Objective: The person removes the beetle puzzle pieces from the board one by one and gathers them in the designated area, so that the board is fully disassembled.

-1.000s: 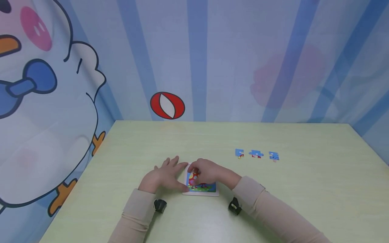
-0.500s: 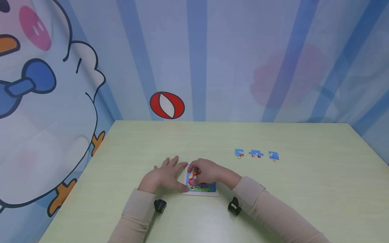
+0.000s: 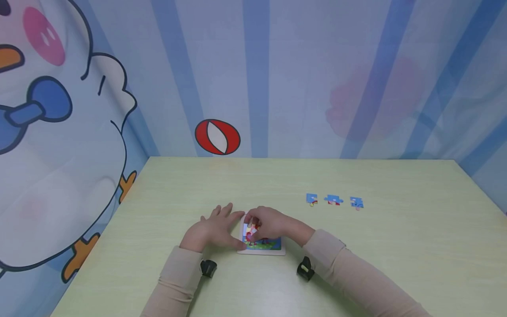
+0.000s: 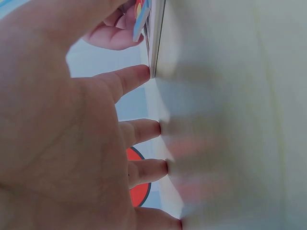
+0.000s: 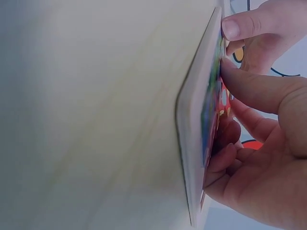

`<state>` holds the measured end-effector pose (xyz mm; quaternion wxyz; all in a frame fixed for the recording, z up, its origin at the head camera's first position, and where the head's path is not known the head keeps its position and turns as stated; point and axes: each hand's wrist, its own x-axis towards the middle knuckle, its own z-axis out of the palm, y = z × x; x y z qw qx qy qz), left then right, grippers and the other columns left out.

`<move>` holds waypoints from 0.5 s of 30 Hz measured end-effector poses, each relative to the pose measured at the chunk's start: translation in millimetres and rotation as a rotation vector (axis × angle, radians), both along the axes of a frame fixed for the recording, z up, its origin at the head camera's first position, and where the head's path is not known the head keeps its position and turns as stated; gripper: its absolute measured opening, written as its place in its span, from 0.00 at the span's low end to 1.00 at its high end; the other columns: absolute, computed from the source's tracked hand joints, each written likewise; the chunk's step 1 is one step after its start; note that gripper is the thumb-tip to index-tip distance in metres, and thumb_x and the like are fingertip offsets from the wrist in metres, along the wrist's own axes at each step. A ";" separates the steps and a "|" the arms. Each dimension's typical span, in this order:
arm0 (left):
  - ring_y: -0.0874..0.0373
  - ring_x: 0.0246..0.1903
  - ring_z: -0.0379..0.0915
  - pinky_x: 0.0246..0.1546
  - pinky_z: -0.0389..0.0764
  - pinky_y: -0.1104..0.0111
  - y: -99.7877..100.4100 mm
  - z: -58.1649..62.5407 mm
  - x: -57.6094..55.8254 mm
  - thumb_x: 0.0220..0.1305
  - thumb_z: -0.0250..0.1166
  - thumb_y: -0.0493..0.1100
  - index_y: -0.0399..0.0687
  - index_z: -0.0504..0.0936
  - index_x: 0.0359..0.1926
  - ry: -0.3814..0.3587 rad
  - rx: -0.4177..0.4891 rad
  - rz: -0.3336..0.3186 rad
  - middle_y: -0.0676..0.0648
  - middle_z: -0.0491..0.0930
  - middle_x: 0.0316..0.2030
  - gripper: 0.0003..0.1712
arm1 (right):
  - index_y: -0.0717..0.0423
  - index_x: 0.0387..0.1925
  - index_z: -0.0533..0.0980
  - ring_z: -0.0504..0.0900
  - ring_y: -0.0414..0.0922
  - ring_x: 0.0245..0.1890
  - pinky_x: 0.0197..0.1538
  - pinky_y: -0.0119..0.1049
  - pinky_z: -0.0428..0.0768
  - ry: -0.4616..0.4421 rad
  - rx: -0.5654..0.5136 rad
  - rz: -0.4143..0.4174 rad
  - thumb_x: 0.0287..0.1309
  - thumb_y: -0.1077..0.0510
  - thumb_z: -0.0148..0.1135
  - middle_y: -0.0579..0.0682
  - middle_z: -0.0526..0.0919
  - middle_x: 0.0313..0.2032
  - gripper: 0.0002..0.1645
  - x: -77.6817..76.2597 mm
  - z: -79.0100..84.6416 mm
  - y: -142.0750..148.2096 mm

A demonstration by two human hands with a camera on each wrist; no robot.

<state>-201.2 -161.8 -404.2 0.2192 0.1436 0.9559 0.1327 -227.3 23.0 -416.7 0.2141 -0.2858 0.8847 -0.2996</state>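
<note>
A small jigsaw puzzle board (image 3: 261, 252) with a white rim and a bright picture lies flat on the table in the head view. My left hand (image 3: 214, 231) has its fingers spread, with thumb and index finger touching the board's left edge. Over the picture, my right hand (image 3: 271, 223) pinches a puzzle piece (image 3: 250, 230) near the board's left side. The left wrist view shows this piece (image 4: 141, 21) tilted up from the board at one edge. Fingers of the right hand hide much of the picture.
Three loose blue puzzle pieces, a left one (image 3: 311, 199), a middle one (image 3: 334, 200) and a right one (image 3: 357, 203), lie in a row farther back on the right. The pale table (image 3: 396, 246) ends at a printed cloth backdrop (image 3: 293, 88).
The pinched piece has tilted slightly, and its colours look paler in the head view. Both hands stay almost in the same place.
</note>
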 end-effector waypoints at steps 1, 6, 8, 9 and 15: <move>0.33 0.72 0.36 0.59 0.46 0.27 0.0 -0.4 -0.5 0.52 0.69 0.63 0.56 0.58 0.73 0.001 -0.002 0.001 0.40 0.44 0.75 0.51 | 0.54 0.45 0.76 0.72 0.43 0.36 0.45 0.38 0.74 0.000 -0.003 0.000 0.52 0.62 0.72 0.46 0.76 0.34 0.19 -0.1 0.1 0.2; 0.33 0.72 0.36 0.59 0.46 0.27 -0.5 -0.5 -0.9 0.53 0.68 0.62 0.55 0.58 0.73 -0.001 -0.005 -0.003 0.40 0.44 0.75 0.50 | 0.52 0.45 0.75 0.72 0.43 0.36 0.45 0.39 0.75 0.000 -0.012 -0.004 0.52 0.62 0.72 0.47 0.76 0.35 0.19 0.6 0.8 1.5; 0.33 0.72 0.36 0.59 0.46 0.27 -0.4 -0.4 -0.6 0.53 0.68 0.62 0.55 0.58 0.73 -0.004 -0.002 -0.004 0.39 0.44 0.75 0.50 | 0.52 0.45 0.75 0.72 0.43 0.36 0.45 0.39 0.75 -0.001 -0.021 -0.004 0.52 0.62 0.71 0.47 0.76 0.36 0.19 0.9 1.2 2.3; 0.33 0.72 0.36 0.59 0.46 0.27 -0.3 -0.2 -0.5 0.53 0.68 0.62 0.55 0.58 0.73 -0.006 -0.003 -0.004 0.40 0.44 0.75 0.50 | 0.52 0.45 0.75 0.72 0.44 0.36 0.45 0.39 0.75 -0.001 -0.025 -0.005 0.52 0.62 0.71 0.47 0.76 0.36 0.18 0.9 1.4 2.4; 0.33 0.72 0.37 0.59 0.46 0.27 -0.3 0.1 -0.3 0.52 0.69 0.63 0.56 0.58 0.73 -0.005 0.005 -0.001 0.40 0.44 0.75 0.50 | 0.53 0.44 0.75 0.73 0.43 0.35 0.43 0.35 0.75 0.010 -0.045 0.015 0.52 0.63 0.71 0.48 0.76 0.35 0.18 -0.5 1.1 4.1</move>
